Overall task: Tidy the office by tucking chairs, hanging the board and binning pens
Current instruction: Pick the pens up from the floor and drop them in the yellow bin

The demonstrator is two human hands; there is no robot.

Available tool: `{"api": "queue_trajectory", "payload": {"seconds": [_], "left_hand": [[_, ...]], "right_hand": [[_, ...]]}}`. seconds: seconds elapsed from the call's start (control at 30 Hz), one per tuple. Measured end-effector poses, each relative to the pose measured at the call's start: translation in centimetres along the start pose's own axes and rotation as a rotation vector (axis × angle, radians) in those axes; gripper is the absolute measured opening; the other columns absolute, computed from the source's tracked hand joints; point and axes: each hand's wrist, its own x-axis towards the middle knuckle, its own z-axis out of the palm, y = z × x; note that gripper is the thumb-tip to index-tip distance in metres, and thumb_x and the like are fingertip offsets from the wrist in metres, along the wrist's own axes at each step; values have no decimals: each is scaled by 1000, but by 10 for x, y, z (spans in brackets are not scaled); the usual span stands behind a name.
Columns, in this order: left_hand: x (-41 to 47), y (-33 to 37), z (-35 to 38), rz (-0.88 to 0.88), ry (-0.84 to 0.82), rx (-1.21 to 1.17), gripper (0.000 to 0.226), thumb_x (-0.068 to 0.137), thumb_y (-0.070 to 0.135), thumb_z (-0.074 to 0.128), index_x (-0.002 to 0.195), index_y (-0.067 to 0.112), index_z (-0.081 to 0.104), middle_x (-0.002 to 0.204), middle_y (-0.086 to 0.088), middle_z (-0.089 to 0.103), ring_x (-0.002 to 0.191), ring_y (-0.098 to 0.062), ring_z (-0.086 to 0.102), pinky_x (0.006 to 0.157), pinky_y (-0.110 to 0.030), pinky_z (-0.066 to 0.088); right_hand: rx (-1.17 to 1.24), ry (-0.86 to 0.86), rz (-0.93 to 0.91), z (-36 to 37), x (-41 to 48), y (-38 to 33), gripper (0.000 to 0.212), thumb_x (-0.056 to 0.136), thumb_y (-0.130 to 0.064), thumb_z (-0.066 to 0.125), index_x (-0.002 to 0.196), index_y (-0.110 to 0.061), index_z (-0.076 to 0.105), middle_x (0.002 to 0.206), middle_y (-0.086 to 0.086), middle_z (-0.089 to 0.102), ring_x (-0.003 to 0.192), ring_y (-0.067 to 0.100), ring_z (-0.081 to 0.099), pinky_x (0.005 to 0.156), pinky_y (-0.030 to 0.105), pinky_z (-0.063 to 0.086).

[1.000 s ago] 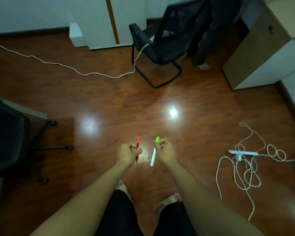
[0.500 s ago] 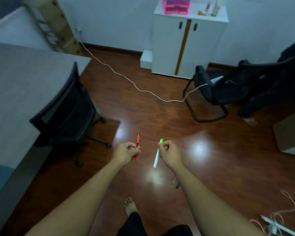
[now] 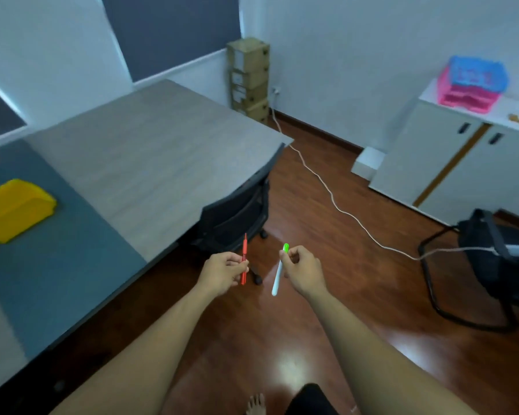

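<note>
My left hand (image 3: 222, 272) is shut on a thin red pen (image 3: 244, 259), held upright. My right hand (image 3: 301, 272) grips a white pen with a green cap (image 3: 279, 271), its cap pointing up. Both hands hover over the wooden floor in front of me. A yellow bin (image 3: 12, 209) lies on the grey desk (image 3: 138, 163) at the far left. One black office chair (image 3: 237, 217) is tucked under the desk's edge, just beyond my hands. A second black chair (image 3: 489, 265) stands out on the floor at the right.
A white cable (image 3: 336, 205) runs across the floor from the wall to the right chair. A white cabinet (image 3: 450, 172) with pink and blue trays (image 3: 474, 85) stands at the back right. Stacked cardboard boxes (image 3: 249, 76) fill the far corner. My bare foot (image 3: 255, 404) shows at the bottom.
My view has swung left and up, from the floor and cable tangle to the desk, yellow bin and cabinet. Both hands keep the same grip on their pens.
</note>
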Motion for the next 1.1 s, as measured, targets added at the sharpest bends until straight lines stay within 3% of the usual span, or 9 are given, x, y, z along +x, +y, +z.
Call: {"api": "queue_trajectory", "payload": {"seconds": [0.27, 0.4, 0.5, 0.6, 0.67, 0.77, 0.9, 1.1], "left_hand": [[4, -24, -89, -72, 199, -118, 12, 97, 31, 78, 102, 21, 80, 95, 2, 83, 92, -24, 79, 81, -34, 68], [11, -19, -139, -114, 314, -199, 12, 99, 31, 76, 104, 20, 78, 100, -2, 83, 87, -19, 73, 90, -41, 66], [8, -15, -173, -139, 415, -234, 10, 100, 25, 74, 103, 16, 75, 104, -5, 82, 86, -19, 70, 85, -36, 64], [3, -20, -203, -153, 500, -236, 15, 102, 26, 72, 109, 13, 75, 103, -3, 81, 96, -24, 78, 81, -29, 65], [1, -29, -221, -172, 548, -274, 18, 101, 29, 73, 109, 14, 75, 103, -3, 82, 101, -25, 79, 87, -36, 66], [-4, -44, -242, -211, 606, -310, 17, 101, 30, 72, 109, 16, 76, 103, -1, 82, 99, -22, 79, 84, -33, 66], [-5, -64, -270, -244, 680, -370, 13, 102, 29, 71, 107, 17, 77, 102, -2, 82, 97, -21, 79, 85, -35, 66], [19, -99, -342, -240, 720, -444, 13, 102, 25, 70, 112, 19, 75, 99, -2, 84, 90, -25, 78, 88, -42, 65]], "right_hand": [[-47, -267, -176, 91, 39, -86, 26, 100, -50, 66, 86, -28, 68, 78, -7, 73, 73, 7, 69, 55, 17, 45], [-31, -406, -295, 137, 63, -132, 27, 98, -52, 69, 88, -28, 69, 77, -5, 74, 70, 12, 69, 56, 22, 49], [-38, -479, -353, 169, 78, -162, 33, 97, -53, 70, 86, -22, 69, 77, -2, 73, 70, 14, 69, 59, 28, 50], [-41, -563, -384, 202, 90, -188, 38, 97, -52, 71, 87, -16, 67, 81, -2, 72, 74, 14, 69, 68, 35, 56], [-24, -620, -389, 225, 99, -203, 37, 97, -49, 71, 88, -14, 64, 82, 1, 73, 75, 19, 72, 69, 39, 60], [7, -696, -394, 255, 105, -222, 32, 100, -40, 72, 89, -12, 63, 82, 4, 73, 69, 17, 75, 62, 32, 63], [-8, -744, -415, 294, 104, -250, 28, 100, -39, 72, 91, -13, 66, 81, -1, 74, 65, 15, 74, 59, 25, 60], [13, -757, -429, 375, 107, -297, 26, 97, -37, 75, 86, -14, 66, 74, -1, 73, 59, 22, 71, 65, 41, 62]]}}
